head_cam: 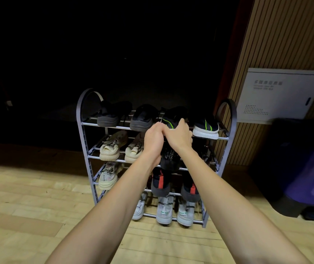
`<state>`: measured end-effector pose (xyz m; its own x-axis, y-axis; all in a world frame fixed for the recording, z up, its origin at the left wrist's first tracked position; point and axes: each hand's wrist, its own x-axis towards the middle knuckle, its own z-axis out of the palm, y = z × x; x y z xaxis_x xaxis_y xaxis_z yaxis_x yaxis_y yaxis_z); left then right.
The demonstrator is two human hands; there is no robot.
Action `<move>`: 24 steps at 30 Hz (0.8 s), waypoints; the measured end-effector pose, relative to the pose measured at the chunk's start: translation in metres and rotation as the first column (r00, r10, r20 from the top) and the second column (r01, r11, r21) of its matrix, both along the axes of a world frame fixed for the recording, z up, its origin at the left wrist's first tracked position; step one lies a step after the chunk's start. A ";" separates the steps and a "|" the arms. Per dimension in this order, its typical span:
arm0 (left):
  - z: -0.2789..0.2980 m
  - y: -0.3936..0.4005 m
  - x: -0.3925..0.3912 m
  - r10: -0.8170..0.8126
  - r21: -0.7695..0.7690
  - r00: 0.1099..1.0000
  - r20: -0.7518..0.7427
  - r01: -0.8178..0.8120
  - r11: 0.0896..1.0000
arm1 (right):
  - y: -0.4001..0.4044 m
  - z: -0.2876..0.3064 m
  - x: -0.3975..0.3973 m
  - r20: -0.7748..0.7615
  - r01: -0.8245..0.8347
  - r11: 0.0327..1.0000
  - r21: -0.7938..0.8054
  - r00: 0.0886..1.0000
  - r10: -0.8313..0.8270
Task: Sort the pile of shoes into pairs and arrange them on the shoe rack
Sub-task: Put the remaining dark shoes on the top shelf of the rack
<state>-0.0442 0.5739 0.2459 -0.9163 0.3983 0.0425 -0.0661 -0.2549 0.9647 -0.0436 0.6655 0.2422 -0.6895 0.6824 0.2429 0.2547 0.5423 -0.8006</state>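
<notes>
- Right hand (179, 139) curled over the heel of a black sneaker with a green stripe (171, 119), gripping it on the top shelf of the shoe rack (80, 119).
- Left hand (153, 141) pressed against the right from the left; fingers hidden, so grip impossible to tell.
- Held sneaker directly ahead of both hands, long axis running front to back, heel nearest.
- Matching sneaker (206, 128) just to the right, same heading (likely needing only a nudge to align).
- Lower shelves filled with beige sneakers (110, 147) and other pairs.
</notes>
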 end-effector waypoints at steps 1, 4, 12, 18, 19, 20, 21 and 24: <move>0.001 -0.001 0.001 0.009 0.011 1.000 0.014 -0.009 1.000 | -0.001 -0.002 0.004 -0.007 -0.020 1.000 0.003 1.000 0.020; 0.007 -0.007 0.006 0.018 0.010 0.999 0.032 -0.018 1.000 | 0.003 -0.011 0.016 -0.050 -0.053 0.998 0.016 0.997 0.054; 0.002 -0.017 0.005 -0.126 -0.006 0.992 0.012 0.126 0.992 | 0.005 -0.016 0.013 -0.073 -0.034 0.998 0.048 0.997 0.037; -0.002 -0.010 -0.003 -0.128 0.013 0.992 -0.008 0.129 0.992 | 0.012 -0.021 0.004 -0.096 -0.022 0.996 0.092 0.995 0.030; -0.002 -0.009 -0.004 -0.126 0.014 0.992 -0.010 0.126 0.992 | 0.014 -0.022 0.003 -0.096 -0.028 0.995 0.096 0.995 0.037; -0.003 -0.007 -0.005 -0.124 0.016 0.992 -0.011 0.125 0.992 | 0.016 -0.022 0.002 -0.093 -0.034 0.994 0.102 0.995 0.043; -0.003 -0.005 -0.006 -0.121 0.016 0.993 -0.011 0.122 0.992 | 0.018 -0.023 0.001 -0.090 -0.037 0.994 0.107 0.995 0.047; -0.003 0.000 -0.008 -0.107 0.013 0.994 -0.010 0.107 0.994 | 0.024 -0.023 -0.001 -0.081 -0.048 0.993 0.109 0.995 0.057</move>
